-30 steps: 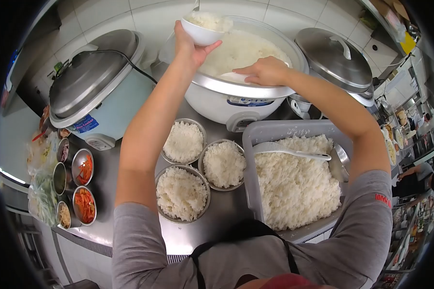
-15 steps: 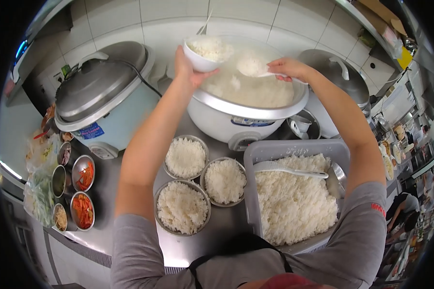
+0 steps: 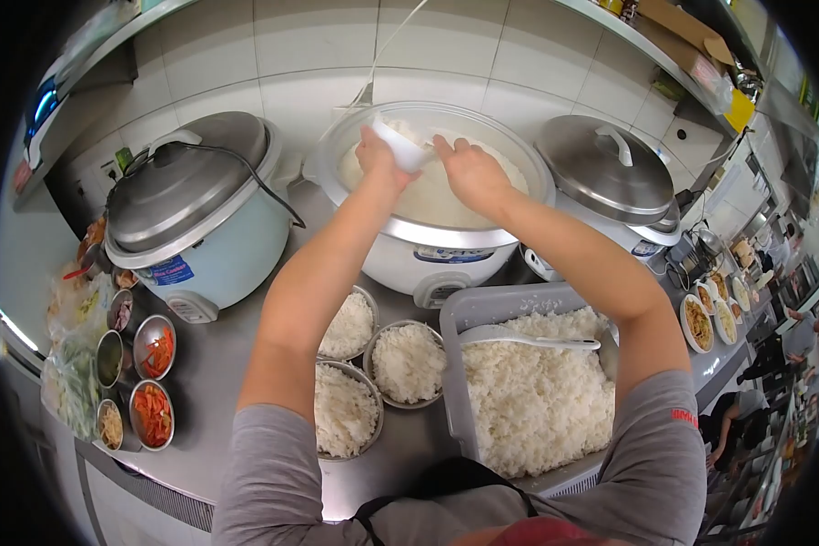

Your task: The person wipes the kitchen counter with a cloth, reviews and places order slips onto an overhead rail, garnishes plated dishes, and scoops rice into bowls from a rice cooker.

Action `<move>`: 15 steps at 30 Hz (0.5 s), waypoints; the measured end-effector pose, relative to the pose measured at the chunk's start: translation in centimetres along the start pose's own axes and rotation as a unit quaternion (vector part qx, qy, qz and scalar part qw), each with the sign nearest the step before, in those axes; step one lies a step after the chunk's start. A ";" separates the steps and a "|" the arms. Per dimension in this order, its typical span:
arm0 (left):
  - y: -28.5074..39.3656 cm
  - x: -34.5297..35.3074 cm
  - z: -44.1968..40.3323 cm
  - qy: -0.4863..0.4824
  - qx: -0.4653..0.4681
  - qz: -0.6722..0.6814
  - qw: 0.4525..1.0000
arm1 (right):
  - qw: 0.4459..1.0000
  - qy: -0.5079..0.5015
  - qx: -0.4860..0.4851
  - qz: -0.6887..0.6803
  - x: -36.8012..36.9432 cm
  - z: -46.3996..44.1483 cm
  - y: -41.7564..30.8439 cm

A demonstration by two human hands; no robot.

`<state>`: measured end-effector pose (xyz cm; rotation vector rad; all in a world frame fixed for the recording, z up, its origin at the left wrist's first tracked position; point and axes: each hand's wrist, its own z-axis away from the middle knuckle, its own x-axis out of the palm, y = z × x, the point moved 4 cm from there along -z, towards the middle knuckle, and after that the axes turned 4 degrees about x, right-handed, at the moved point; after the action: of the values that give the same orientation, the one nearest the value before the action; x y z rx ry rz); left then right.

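Over the open white rice cooker (image 3: pixel 464 238), my left hand (image 3: pixel 379 162) grips a white bowl (image 3: pixel 404 149) from its left side. The bowl is tilted, and white rice (image 3: pixel 394 126) shows at its top. Close to the bowl's right rim, my right hand (image 3: pixel 471 175) is closed on the rice paddle, which is almost wholly hidden behind the fingers and the bowl. Cooked rice (image 3: pixel 455 202) lies inside the cooker below both hands.
Nearer me stand several metal bowls of rice (image 3: pixel 408 364) and a grey tub (image 3: pixel 460 400) of rice with a white paddle (image 3: pixel 528 338). Lidded cookers stand left (image 3: pixel 191 196) and right (image 3: pixel 610 173). Small metal cups (image 3: pixel 152 414) hold shredded toppings at left. People (image 3: pixel 733 419) are far right.
My right hand has moved left with the paddle, up to the bowl. The bowl is now tilted. The view has shifted, and the steam over the cooker looks thinner.
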<state>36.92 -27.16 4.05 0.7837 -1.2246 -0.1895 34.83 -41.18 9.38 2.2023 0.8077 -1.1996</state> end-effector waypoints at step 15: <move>1.6 0.7 2.9 -0.031 0.018 0.050 0.998 | 0.966 0.150 0.042 -0.207 -2.5 -1.5 4.2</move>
<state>34.16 -27.65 5.91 0.7501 -1.3264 -0.1123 37.49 -43.74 12.90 2.3935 1.4207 -1.1069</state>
